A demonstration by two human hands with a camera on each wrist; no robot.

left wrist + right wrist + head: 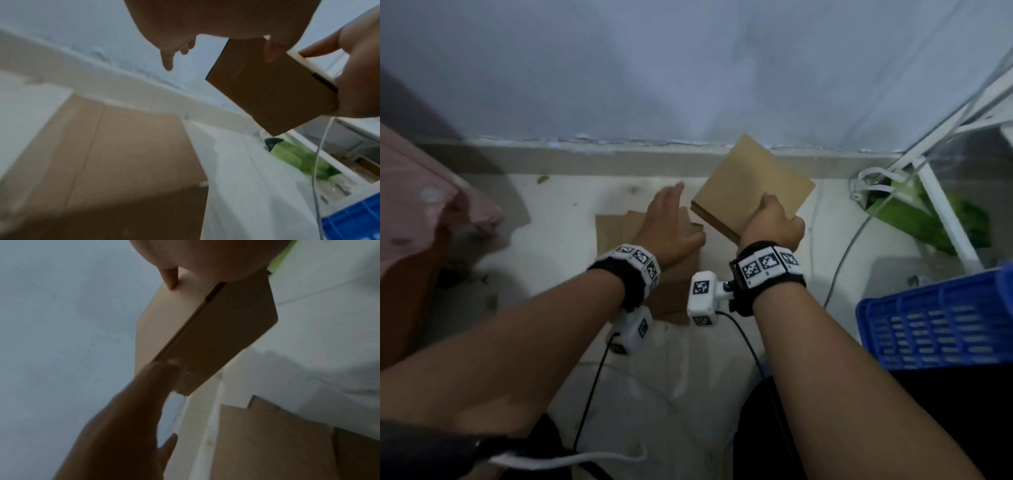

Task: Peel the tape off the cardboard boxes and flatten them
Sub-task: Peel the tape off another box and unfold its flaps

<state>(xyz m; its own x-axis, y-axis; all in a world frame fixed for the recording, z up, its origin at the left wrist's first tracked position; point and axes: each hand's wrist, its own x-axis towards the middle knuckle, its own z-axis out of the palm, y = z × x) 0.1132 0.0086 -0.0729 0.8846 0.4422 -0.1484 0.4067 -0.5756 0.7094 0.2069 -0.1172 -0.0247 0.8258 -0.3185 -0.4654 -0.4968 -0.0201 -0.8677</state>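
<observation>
No legible txt anywhere.

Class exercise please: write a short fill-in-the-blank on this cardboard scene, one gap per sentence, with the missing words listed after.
1. The small cardboard box is gripped by the person's ____ hand.
2. The left hand, fingers straight, reaches over the flattened cardboard lying on the ____.
3. The plastic crate at the right edge is ____ in colour.
4. The held box is ____ the floor, not resting on it.

Missing words: right; floor; blue; above
</observation>
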